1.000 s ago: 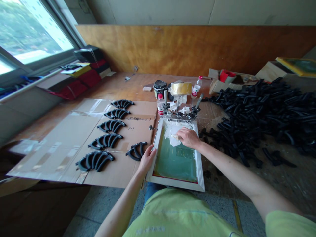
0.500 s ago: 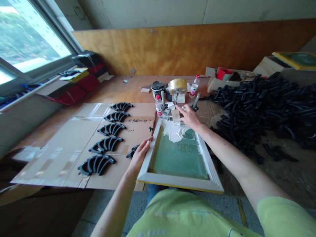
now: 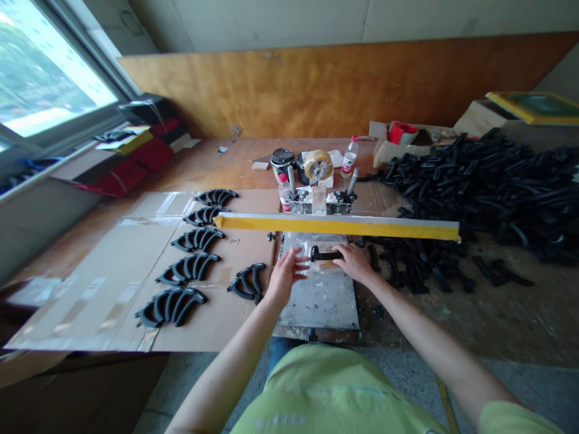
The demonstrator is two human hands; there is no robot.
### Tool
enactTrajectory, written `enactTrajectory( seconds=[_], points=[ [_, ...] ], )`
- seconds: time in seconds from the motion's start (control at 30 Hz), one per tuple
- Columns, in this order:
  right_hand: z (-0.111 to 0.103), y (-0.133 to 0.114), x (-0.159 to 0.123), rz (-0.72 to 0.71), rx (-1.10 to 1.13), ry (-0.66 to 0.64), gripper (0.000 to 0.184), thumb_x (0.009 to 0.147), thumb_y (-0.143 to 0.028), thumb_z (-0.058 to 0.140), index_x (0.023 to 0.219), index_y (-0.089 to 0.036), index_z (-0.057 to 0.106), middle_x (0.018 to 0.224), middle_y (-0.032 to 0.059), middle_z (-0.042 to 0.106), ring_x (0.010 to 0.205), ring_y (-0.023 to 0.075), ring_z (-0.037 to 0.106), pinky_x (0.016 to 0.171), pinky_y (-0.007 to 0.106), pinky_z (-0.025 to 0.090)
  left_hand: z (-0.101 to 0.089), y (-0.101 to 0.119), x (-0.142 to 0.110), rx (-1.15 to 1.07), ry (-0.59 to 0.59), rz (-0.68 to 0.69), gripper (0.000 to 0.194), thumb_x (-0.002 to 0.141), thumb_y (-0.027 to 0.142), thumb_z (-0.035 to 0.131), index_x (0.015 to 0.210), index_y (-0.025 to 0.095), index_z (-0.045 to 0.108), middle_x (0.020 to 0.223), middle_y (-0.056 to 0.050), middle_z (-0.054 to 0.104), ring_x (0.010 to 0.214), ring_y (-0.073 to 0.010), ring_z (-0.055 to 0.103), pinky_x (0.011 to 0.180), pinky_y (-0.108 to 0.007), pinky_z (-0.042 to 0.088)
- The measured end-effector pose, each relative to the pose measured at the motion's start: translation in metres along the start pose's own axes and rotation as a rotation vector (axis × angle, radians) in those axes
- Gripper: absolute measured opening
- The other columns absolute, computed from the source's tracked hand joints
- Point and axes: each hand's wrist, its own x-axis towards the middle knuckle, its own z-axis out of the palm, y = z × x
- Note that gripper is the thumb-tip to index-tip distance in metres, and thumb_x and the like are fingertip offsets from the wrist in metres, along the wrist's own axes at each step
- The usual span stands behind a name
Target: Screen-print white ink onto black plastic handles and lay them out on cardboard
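Head view, mid-picture: the right hand point(image 3: 353, 262) pinches a black part point(image 3: 326, 255) by its right end over the metal plate point(image 3: 316, 304), below the yellow-edged screen point(image 3: 339, 227). The left hand point(image 3: 284, 277) hovers beside, empty, fingers spread. Positioning or lifting, I'd say; the next move calls for steady fingers.

Light green shirt point(image 3: 348, 386) at six o'clock, pale blurred letters point(image 3: 281, 420) on its front, short sleeve point(image 3: 509, 417) at four o'clock, blue trousers point(image 3: 281, 353), left hand point(image 3: 284, 274) and right hand point(image 3: 355, 263) bare
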Motion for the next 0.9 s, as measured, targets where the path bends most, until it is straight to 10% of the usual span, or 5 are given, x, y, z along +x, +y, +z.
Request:
enactTrajectory(
  seconds=[0.1, 0.27, 0.5, 0.63, 0.9],
  points=[
    [-0.004, -0.038, -0.014, -0.093, -0.029, 0.061, 0.011, 0.086, -0.022, 0.060, 0.096, -0.020, 0.064, 0.089, 0.0070, 0.063, 0.092, 0.0229, 0.053, 0.086, 0.037, 0.043, 0.004, -0.049, -0.018, 0.008, -0.115, -0.311, 0.054, 0.085, 0.056, 0.054, 0.121, 0.016, 0.053, 0.112, -0.015, 0.067, 0.081, -0.0199, 0.069, 0.054, -0.026, 0.054],
    [-0.014, -0.062, -0.029, -0.508, 0.075, -0.035, 0.026, 0.092, -0.014, 0.046, 0.109, -0.022, 0.064, 0.096, 0.0053, 0.066, 0.093, 0.0182, 0.055, 0.086, 0.032, 0.044, -0.019, -0.060, -0.028, -0.112, 0.027, -0.300, 0.041, 0.089, 0.050, 0.050, 0.094, 0.012, 0.062, 0.094, -0.014, 0.072, 0.071, -0.0174, 0.069, 0.051, -0.022, 0.051],
    [-0.010, 0.106, -0.040, -0.103, -0.125, -0.081, 0.041, 0.073, -0.003, 0.043, 0.095, -0.024, 0.072, 0.115, 0.0095, 0.067, 0.115, 0.0269, 0.054, 0.097, 0.047, 0.043, -0.179, -0.059, -0.029, 0.369, 0.661, -0.265, 0.056, 0.087, 0.059, 0.033, 0.069, 0.014, 0.062, 0.072, -0.013, 0.070, 0.059, -0.0172, 0.064, 0.051, -0.025, 0.047],
    [-0.004, 0.151, -0.052, -0.027, -0.115, -0.091, 0.038, 0.074, -0.008, 0.046, 0.095, -0.029, 0.070, 0.115, 0.0078, 0.068, 0.123, 0.0285, 0.050, 0.104, 0.052, 0.037, -0.221, -0.074, -0.029, 0.613, 0.674, -0.400, 0.058, 0.085, 0.063, 0.031, 0.056, 0.019, 0.056, 0.059, -0.015, 0.065, 0.057, -0.0248, 0.063, 0.051, -0.033, 0.048],
    [-0.007, 0.039, -0.017, -0.046, 0.037, 0.142, 0.026, 0.089, -0.028, 0.050, 0.112, -0.023, 0.062, 0.106, 0.0107, 0.067, 0.099, 0.0274, 0.061, 0.089, 0.045, 0.047, -0.193, -0.032, -0.001, 0.848, 0.439, -0.349, 0.058, 0.072, 0.073, 0.049, 0.050, 0.019, 0.054, 0.031, -0.005, 0.046, 0.030, -0.0187, 0.043, 0.036, -0.028, 0.033]
  ],
)
